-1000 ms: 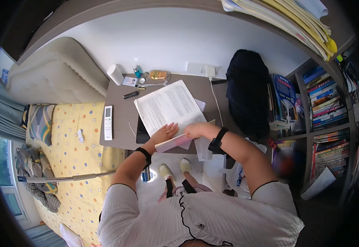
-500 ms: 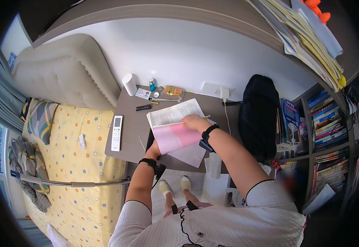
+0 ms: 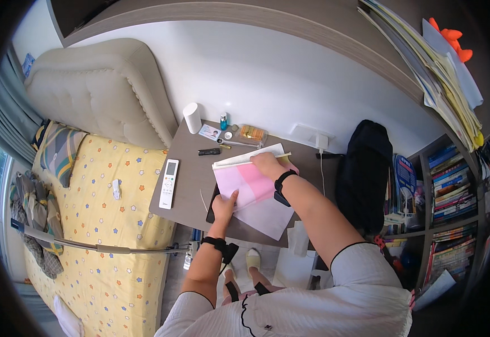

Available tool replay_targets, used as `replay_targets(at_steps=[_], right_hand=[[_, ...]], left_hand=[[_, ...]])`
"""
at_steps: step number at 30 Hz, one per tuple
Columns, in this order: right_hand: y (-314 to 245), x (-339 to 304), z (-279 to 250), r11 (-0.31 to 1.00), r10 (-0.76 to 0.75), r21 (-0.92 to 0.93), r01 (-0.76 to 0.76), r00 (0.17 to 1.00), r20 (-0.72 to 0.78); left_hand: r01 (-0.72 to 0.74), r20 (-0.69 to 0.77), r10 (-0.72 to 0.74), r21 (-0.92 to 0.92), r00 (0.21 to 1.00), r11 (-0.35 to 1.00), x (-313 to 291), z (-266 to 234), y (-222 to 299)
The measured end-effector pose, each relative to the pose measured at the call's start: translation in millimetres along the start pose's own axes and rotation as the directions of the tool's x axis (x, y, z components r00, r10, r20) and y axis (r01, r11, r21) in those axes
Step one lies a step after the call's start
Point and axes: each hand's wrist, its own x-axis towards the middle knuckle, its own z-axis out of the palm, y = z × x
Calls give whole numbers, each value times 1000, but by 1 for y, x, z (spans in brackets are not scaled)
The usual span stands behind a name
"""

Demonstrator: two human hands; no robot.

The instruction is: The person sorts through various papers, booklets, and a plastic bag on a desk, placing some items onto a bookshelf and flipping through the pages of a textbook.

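A book with a pink cover [image 3: 239, 182] lies on the desk, its printed pages [image 3: 239, 162] showing along the far edge. My right hand [image 3: 267, 167] is closed on the far edge of the cover and pages. At the near left edge is my left hand [image 3: 221, 206], thumb on the pink cover and other fingers at its side, partly hidden. Under the book a pale pink sheet [image 3: 267, 218] sticks out toward me. A dark flat object [image 3: 211, 197], mostly covered, shows beside my left hand.
On the desk [image 3: 191, 174] are a white remote control [image 3: 168, 184], a black flashlight [image 3: 209, 151], a card [image 3: 210, 132], a white cylinder [image 3: 192, 118] and a teal bottle [image 3: 223, 121]. A black bag [image 3: 365, 174] stands right, before bookshelves [image 3: 450, 180]. A bed [image 3: 104, 224] is left.
The pink cover has swung over toward the far side, hiding most of the printed pages. My left hand has come out from under it, its thumb now on top.
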Motion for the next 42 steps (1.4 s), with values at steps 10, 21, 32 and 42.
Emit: replay_targets(at_steps=[10,21,32,42], right_hand=[[-12,3,-22,901,434,13,-434,901,-19],[-46,-35,27,782,607,325,-532,768,-204],[-69,-90,34,758,638,332,-562,745,-195],[-69,-87,42,752,653,312,-580,718,-240]], left_hand=[[34,-251,50,322,967,946,-10,13,16],[93,-246,4,382,969,920,-15,19,31],[66,-288,64,420,956,905,-17,23,30],[-539,258,610,772,749,336,-2,78,25]])
